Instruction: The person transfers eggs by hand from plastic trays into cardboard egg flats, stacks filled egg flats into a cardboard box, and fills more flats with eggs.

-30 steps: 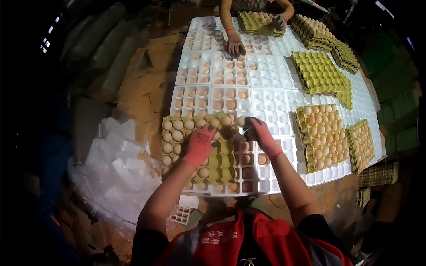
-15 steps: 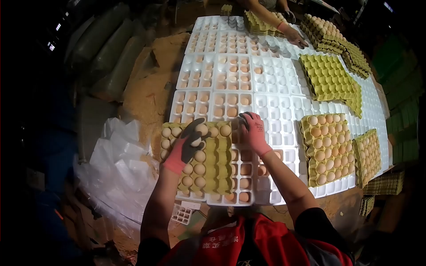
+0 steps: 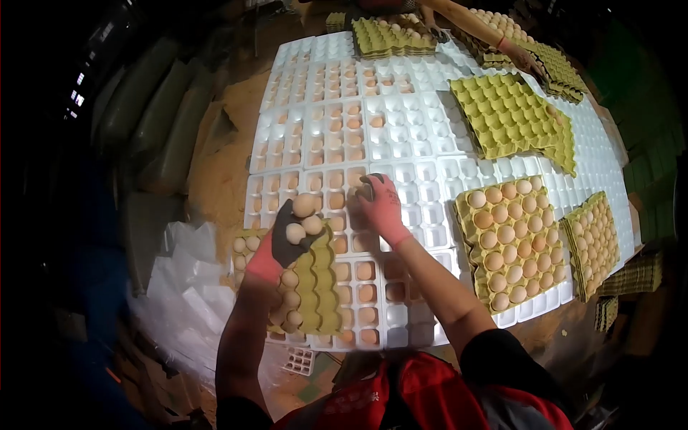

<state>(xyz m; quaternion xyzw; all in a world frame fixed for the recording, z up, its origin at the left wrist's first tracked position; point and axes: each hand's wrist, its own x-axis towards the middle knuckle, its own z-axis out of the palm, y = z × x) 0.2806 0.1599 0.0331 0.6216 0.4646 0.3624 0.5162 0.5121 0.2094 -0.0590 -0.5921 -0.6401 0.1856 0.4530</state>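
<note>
Three eggs (image 3: 304, 206) cupped in upturned left hand (image 3: 284, 245); right hand (image 3: 381, 203) palm-down over white tray (image 3: 347, 189), grip unclear.

The left hand (image 3: 282, 245) covers part of the egg tray (image 3: 316, 301) beneath it; beyond the right hand (image 3: 381, 206), the top edge crops a co-worker (image 3: 469, 18), while lettering (image 3: 352, 403) on the red vest (image 3: 423, 383) nearer than both hands blurs past reading.

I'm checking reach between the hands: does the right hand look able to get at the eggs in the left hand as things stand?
Probably yes: the right hand is close by, the eggs sit exposed in the left hand, and nothing visible stands between.
</note>
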